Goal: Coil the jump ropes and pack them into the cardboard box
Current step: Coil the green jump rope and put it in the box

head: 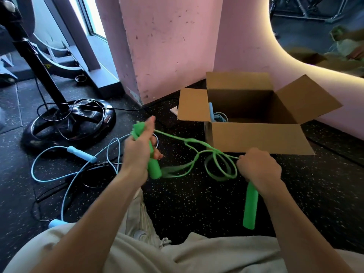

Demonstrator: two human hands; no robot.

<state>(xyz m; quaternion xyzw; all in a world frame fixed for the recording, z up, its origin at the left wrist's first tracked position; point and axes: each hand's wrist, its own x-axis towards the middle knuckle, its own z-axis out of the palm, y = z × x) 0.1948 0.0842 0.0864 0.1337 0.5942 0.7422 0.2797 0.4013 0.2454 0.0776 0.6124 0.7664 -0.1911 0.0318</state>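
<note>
Over on your left there's a blue jump rope (59,164) sprawled loose on the speckled floor (187,198), tangled with some black cords by the round stand base (69,123). Your left hand (137,150) is wrapped around one green handle (154,170), thumb sticking up. The green rope (212,154) runs across in a few messy loops to your right hand (258,168), which grips the other green handle (250,207) pointing down. Behind that sits the open cardboard box (256,136) with a blue coil (219,117) already inside.

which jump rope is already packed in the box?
The coiled blue rope in the cardboard box. The other blue rope lies loose on the floor; the green rope is in both hands.
</note>
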